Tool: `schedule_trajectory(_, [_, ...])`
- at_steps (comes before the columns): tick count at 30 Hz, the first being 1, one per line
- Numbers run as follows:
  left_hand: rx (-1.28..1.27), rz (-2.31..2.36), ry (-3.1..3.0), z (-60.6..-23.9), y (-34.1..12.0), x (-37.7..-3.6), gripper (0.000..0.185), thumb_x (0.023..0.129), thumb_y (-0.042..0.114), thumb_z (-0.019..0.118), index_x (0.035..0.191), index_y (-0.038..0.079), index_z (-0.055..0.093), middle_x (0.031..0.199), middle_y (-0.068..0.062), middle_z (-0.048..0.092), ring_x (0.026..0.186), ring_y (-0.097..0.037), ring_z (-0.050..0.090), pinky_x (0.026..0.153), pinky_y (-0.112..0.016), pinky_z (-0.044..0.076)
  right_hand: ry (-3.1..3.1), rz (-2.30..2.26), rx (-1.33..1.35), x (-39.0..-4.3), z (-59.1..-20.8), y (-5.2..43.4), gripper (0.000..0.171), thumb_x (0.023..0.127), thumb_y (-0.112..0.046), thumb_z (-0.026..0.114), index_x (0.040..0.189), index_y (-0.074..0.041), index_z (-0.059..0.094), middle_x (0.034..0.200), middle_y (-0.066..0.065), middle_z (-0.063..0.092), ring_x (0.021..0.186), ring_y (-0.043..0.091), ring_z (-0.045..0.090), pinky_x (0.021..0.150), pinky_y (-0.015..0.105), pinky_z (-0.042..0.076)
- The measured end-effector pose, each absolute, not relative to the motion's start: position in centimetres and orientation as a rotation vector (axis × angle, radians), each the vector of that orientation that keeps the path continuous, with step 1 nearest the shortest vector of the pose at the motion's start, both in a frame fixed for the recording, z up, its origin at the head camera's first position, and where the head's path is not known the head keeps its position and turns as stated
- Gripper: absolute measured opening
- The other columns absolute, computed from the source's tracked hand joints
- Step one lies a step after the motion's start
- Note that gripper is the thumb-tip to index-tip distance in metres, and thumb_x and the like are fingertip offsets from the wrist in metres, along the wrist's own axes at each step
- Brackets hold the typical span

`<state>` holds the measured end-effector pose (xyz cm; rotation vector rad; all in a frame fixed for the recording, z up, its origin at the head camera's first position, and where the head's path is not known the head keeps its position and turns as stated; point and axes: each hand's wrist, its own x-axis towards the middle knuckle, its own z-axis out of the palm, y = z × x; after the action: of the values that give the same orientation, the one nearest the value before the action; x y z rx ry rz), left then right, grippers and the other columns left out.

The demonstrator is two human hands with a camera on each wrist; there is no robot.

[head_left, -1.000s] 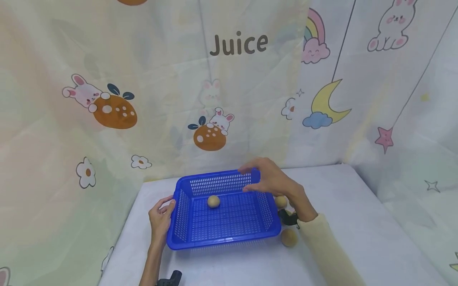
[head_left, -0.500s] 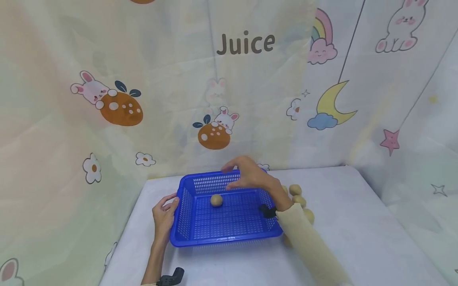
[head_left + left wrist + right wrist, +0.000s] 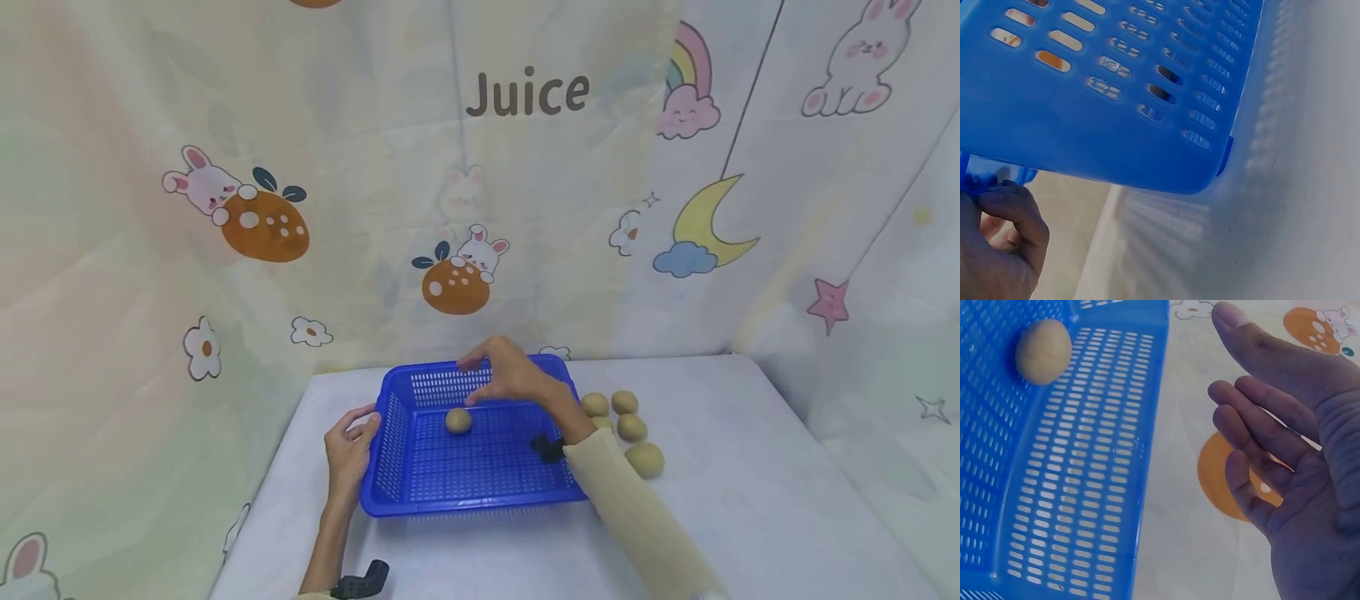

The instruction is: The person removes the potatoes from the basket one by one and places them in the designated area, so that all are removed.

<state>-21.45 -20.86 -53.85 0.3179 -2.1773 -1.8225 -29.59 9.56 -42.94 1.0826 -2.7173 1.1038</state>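
A blue plastic basket with slotted walls stands in the middle of the table. One round tan potato lies inside it, toward the back left; the right wrist view shows this potato against the slotted wall. My left hand grips the basket's left rim, its thumb and curled fingers showing at the edge in the left wrist view. Above the back part of the basket is my right hand, fingers spread apart from the thumb and nothing between them.
Several more tan potatoes lie on the white-covered table just right of the basket, some partly behind my right forearm. A printed cloth curtain hangs close behind the table. Both wrists carry black camera mounts.
My right hand has moved left over the basket, and its arm no longer covers most of the potatoes on the right. The left hand keeps its grip on the rim. The view has shifted slightly.
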Motion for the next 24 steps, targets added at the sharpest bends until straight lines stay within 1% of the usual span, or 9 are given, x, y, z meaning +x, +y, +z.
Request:
schedule_trajectory(2, [0.318,-1.815,-2.186,-53.9,-20.8,-21.5,0.034,0.111,0.028,0.067,0.135,0.005,0.073,0.096,-0.009,0.083,0.071,-0.006,0.075,0.064,-0.021,0.059,-2.714,1.114,1.088,-29.7,-43.2,9.4,0.059,0.073,-0.014,0.103,0.127,-0.005,0.080,0.121,0.007,0.084,0.114,0.026,0.077,0.103,0.046,0.062])
schedule_trajectory(7, [0.315,-1.809,-2.195,-54.0,-20.8,-21.7,0.034,0.111,0.028,0.067,0.136,0.005,0.072,0.098,-0.011,0.083,0.071,-0.006,0.075,0.065,-0.021,0.060,-2.738,1.140,1.082,-30.0,-43.8,9.1,0.062,0.073,-0.012,0.103,0.129,-0.001,0.078,0.124,0.014,0.082,0.119,0.036,0.076,0.106,0.050,0.060])
schedule_trajectory(10, [0.316,-1.807,-2.189,-54.0,-20.8,-21.8,0.033,0.111,0.026,0.067,0.135,0.005,0.073,0.098,-0.013,0.083,0.070,-0.007,0.075,0.064,-0.021,0.060,-2.764,1.129,1.069,-30.2,-44.5,8.8,0.062,0.073,-0.011,0.103,0.129,-0.002,0.079,0.125,0.013,0.082,0.121,0.037,0.076,0.108,0.051,0.059])
schedule_trajectory(14, [0.310,-1.803,-2.188,-54.0,-20.8,-21.8,0.032,0.110,0.026,0.067,0.134,0.005,0.073,0.097,-0.012,0.083,0.070,-0.007,0.075,0.064,-0.022,0.060,-2.783,1.109,1.085,-30.6,-45.2,8.3,0.061,0.072,-0.008,0.103,0.127,0.000,0.079,0.124,0.013,0.082,0.120,0.038,0.076,0.107,0.051,0.060])
schedule_trajectory(16, [0.312,-1.808,-2.188,-54.0,-20.8,-21.8,0.033,0.110,0.026,0.068,0.134,0.005,0.073,0.097,-0.011,0.083,0.071,-0.006,0.075,0.064,-0.021,0.060,-2.796,1.089,1.105,-30.8,-45.4,8.1,0.061,0.072,-0.009,0.103,0.127,0.001,0.079,0.123,0.014,0.082,0.118,0.037,0.077,0.106,0.050,0.060])
schedule_trajectory(19, [0.313,-1.811,-2.187,-54.0,-20.8,-21.6,0.033,0.110,0.026,0.068,0.134,0.004,0.073,0.096,-0.009,0.083,0.070,-0.006,0.075,0.064,-0.021,0.059,-2.823,1.046,1.126,-31.1,-45.9,7.8,0.061,0.072,-0.013,0.103,0.127,-0.001,0.079,0.123,0.012,0.082,0.117,0.032,0.077,0.105,0.046,0.061])
schedule_trajectory(24, [0.309,-1.814,-2.180,-54.0,-20.8,-21.6,0.033,0.110,0.025,0.068,0.134,0.004,0.073,0.097,-0.012,0.083,0.070,-0.006,0.075,0.064,-0.021,0.060,-2.853,0.926,1.099,-31.6,-47.0,7.5,0.063,0.072,-0.020,0.104,0.127,-0.004,0.080,0.125,0.007,0.083,0.118,0.024,0.078,0.106,0.041,0.061])
